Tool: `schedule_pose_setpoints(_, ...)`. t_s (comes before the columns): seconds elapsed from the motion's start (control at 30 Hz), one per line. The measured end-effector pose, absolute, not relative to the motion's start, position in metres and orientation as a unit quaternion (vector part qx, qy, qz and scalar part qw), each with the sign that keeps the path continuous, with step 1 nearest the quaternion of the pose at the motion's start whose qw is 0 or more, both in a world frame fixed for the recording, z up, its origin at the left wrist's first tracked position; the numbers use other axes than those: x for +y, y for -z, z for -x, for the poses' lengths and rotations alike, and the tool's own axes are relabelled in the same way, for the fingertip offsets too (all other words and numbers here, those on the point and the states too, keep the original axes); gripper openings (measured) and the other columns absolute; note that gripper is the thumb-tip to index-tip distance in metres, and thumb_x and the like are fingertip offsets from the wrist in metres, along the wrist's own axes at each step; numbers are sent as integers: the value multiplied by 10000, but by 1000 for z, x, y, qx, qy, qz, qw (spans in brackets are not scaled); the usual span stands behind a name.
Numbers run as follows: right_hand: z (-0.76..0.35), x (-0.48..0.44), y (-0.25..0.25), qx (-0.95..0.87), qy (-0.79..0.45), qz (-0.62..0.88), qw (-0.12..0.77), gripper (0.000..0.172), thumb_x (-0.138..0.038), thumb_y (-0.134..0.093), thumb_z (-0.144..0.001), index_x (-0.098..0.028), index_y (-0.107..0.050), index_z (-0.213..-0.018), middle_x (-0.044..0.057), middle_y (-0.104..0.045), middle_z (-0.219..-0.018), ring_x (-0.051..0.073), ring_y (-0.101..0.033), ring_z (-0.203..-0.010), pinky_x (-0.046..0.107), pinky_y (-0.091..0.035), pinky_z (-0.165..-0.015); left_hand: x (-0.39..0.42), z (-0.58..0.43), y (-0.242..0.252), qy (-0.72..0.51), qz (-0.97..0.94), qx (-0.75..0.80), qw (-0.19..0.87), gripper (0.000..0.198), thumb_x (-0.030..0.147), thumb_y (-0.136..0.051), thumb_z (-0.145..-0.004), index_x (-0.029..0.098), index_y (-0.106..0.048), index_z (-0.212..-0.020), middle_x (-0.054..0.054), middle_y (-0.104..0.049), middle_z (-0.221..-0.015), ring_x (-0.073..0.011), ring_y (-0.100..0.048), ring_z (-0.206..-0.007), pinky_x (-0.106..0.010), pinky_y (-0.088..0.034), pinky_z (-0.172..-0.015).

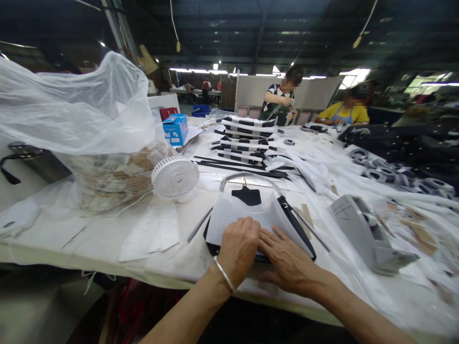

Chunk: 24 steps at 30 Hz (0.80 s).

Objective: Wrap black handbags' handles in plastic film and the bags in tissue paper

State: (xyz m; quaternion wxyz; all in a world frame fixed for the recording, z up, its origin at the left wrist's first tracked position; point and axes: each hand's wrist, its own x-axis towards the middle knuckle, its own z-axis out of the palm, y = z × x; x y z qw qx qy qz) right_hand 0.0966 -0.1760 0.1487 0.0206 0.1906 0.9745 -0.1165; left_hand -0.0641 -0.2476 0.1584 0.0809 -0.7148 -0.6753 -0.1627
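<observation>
A black handbag (297,231) lies flat near the table's front edge, mostly covered by a sheet of white wrapping paper (244,212); its plastic-wrapped handle (247,177) arches at the far end. My left hand (238,248), with a metal bangle on the wrist, presses on the paper with its fingers curled under. My right hand (287,258) lies flat beside it, fingers stretched out on the paper.
A small white fan (175,177) stands left of the bag, beside a big plastic sack of paper tags (107,177). A grey tape dispenser (366,234) sits to the right. Stacked wrapped bags (244,138) and a blue box (175,129) lie farther back. Two people work at the far end.
</observation>
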Motion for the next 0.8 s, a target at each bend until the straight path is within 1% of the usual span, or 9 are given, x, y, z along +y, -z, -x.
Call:
schedule_pose_setpoints(0.07,-96,-176,-147,974,118,-193,26,938,-394,-734,-730,-187,-274,-1521,149,-306,-1556,340,-292,-1424,581,-165,-1167,-242,64,-137,192,722,-662,67,265,96,-509,-895,126,-602,-1141,-128,-674,-1163,-248,-627,-1105,-398,-505,-967)
schedule_pose_setpoints(0.13,-96,-175,-146,972,121,-197,34,939,-401,-734,-728,-161,-285,-1518,168,-298,-1550,351,-295,-1421,588,-170,-1165,-243,68,-115,219,717,-660,47,360,77,-474,-897,103,-548,-1248,-139,-642,-1249,-231,-586,-1190,-385,-458,-1043)
schedule_pose_setpoints(0.3,-98,-167,-154,969,156,-192,13,909,-539,-694,-763,-140,-334,-1495,165,-359,-1523,332,-368,-1389,569,-218,-1162,-251,78,-98,252,715,-652,30,386,122,-407,-946,129,-493,-1322,-125,-624,-1295,-214,-566,-1227,-409,-440,-1073)
schedule_pose_setpoints(0.4,-99,-159,-160,958,175,-215,-68,612,-457,-593,-882,-166,-470,-1406,130,-544,-1402,256,-531,-1265,460,-371,-1107,-248,80,-103,253,710,-656,23,344,190,-428,-964,146,-515,-1294,-120,-634,-1279,-229,-586,-1203,-431,-462,-1052)
schedule_pose_setpoints(0.47,-98,-156,-160,949,135,-244,-146,335,-319,-516,-940,-188,-612,-1233,95,-657,-1257,217,-601,-1163,420,-391,-1090,-245,81,-105,252,714,-653,19,327,224,-445,-968,158,-530,-1276,-119,-626,-1291,-235,-579,-1213,-442,-459,-1054)
schedule_pose_setpoints(0.5,-96,-156,-159,945,97,-257,-176,251,-266,-489,-950,-198,-664,-1116,77,-695,-1177,215,-611,-1137,436,-358,-1111,-244,81,-105,250,717,-650,18,323,240,-452,-969,164,-533,-1272,-118,-622,-1298,-237,-574,-1221,-447,-458,-1056)
schedule_pose_setpoints(0.6,-93,-161,-153,938,-21,-286,-196,222,-237,-492,-953,-226,-707,-901,36,-734,-1033,256,-575,-1181,548,-165,-1173,-243,82,-103,244,719,-650,26,334,295,-475,-968,160,-534,-1268,-130,-616,-1303,-254,-569,-1226,-464,-458,-1052)
schedule_pose_setpoints(0.7,-90,-166,-151,936,-84,-304,-154,177,-321,-563,-928,-250,-721,-965,29,-714,-1121,315,-497,-1267,601,-77,-1168,-245,80,-102,227,722,-652,35,359,334,-485,-966,139,-532,-1264,-148,-618,-1294,-273,-563,-1231,-480,-448,-1053)
schedule_pose_setpoints(0.8,-89,-166,-156,945,-98,-298,-93,206,-369,-579,-919,-258,-719,-1021,41,-692,-1181,355,-474,-1283,631,-65,-1153,-247,80,-103,207,728,-653,33,381,344,-480,-968,117,-521,-1271,-160,-612,-1297,-284,-554,-1238,-495,-426,-1065)
